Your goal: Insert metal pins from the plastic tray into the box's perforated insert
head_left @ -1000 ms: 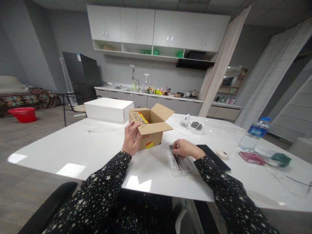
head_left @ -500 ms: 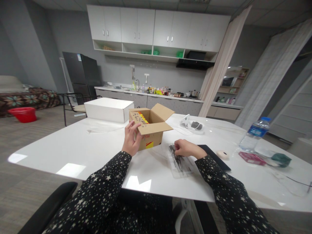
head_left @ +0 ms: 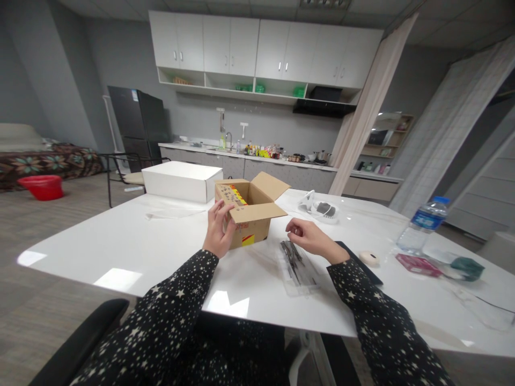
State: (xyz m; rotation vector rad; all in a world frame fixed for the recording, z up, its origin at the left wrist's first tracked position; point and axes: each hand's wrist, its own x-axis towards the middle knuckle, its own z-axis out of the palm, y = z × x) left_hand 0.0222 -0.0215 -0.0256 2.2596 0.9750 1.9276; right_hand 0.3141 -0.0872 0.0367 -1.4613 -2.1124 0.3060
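An open cardboard box (head_left: 257, 229) stands on the white table with its flaps spread outward. My left hand (head_left: 220, 228) grips its left near corner, fingers over the edge of a flap and thumb against the side. To the right of the box, a shallow clear plastic tray (head_left: 300, 287) holds several slim, dark metal tools (head_left: 293, 260) whose kind I cannot make out. Just above the tray's far end hovers my right hand (head_left: 308, 236), its fingers curled together; what is in them, if anything, is hidden.
Behind the cardboard box at left is a white box (head_left: 181, 182). A white device with a cord (head_left: 319, 208) lies farther back. On the right are a black flat pad (head_left: 358, 262), a cream rounded object (head_left: 369, 258), a pink packet (head_left: 417, 265) and a water bottle (head_left: 422, 225).
My right hand has risen off the tools in the tray and shifted slightly away, toward the box. My left hand keeps its hold on the box.
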